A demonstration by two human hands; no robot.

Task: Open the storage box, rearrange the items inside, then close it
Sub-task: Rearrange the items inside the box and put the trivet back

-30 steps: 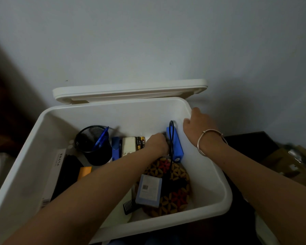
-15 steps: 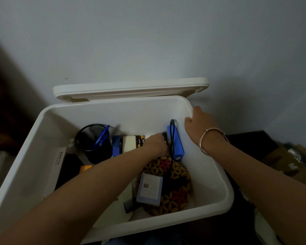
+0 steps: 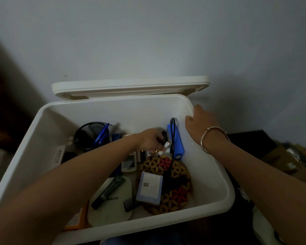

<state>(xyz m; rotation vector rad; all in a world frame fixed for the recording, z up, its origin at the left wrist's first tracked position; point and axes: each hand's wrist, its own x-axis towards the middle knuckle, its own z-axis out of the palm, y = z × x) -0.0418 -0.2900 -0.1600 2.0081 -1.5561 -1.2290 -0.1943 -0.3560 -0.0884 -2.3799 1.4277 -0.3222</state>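
Observation:
The white storage box (image 3: 217,175) stands open, its lid (image 3: 131,86) leaning back against the wall. My left hand (image 3: 151,141) is inside the box and grips a bunch of black cable with small white plugs (image 3: 164,141). Just right of it a blue power bank (image 3: 177,142) with a black cable leans on the right wall. My right hand (image 3: 201,122), a bangle on its wrist, holds the box's right rim. On the floor of the box lie a beaded flower mat (image 3: 175,175), a pale blue carton (image 3: 149,187) and a white device (image 3: 129,162).
A black mesh pen cup (image 3: 89,135) with a blue pen stands at the back left of the box. A dark marker (image 3: 108,191), a black comb (image 3: 129,204), a white pad (image 3: 113,207) and an orange-edged book (image 3: 76,221) lie near the front. Cardboard clutter (image 3: 290,161) sits to the right.
My left hand has lifted and pulled back a little from beside the power bank, now with the cable bundle in its fingers. The white device and marker under my arm have come into sight.

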